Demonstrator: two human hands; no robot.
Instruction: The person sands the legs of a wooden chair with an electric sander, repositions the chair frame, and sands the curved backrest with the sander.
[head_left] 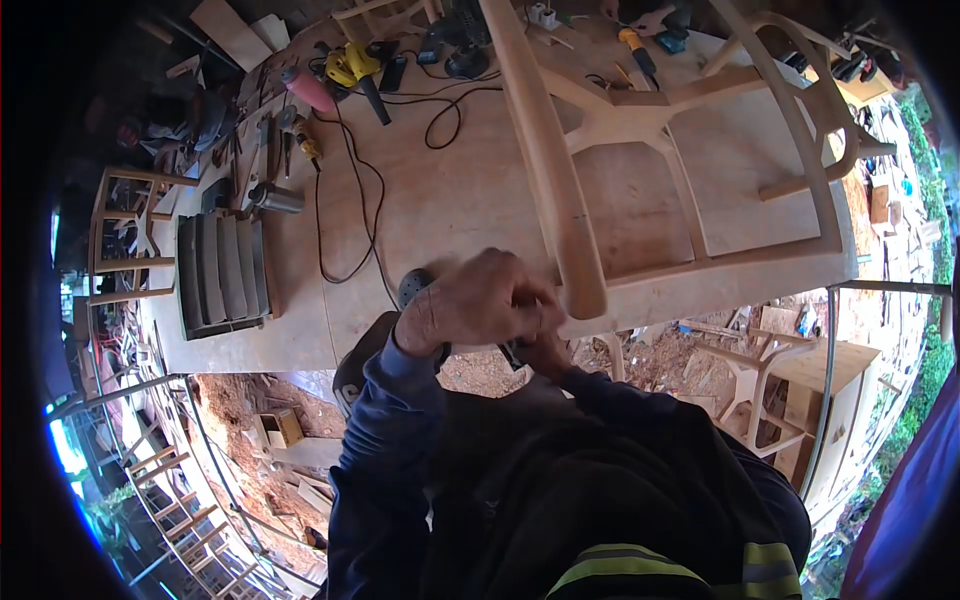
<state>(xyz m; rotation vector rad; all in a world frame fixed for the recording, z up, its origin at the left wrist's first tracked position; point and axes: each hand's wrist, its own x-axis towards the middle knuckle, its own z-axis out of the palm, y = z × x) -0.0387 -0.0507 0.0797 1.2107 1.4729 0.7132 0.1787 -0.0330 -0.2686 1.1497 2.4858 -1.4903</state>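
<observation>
Across our workbench (445, 205) rests the wooden chair frame (622, 125), its legs and braces joined, its wood bare and without visible covering, so we judge assembly well along, though how much remains we cannot tell. Just beside the end of its nearest leg (560, 190), our left hand (475, 305) is curled close to our right hand (545, 355), and whether either grasps anything we cannot tell

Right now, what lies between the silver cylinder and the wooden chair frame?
A looped black cable on the tabletop, as the head view shows.
</observation>
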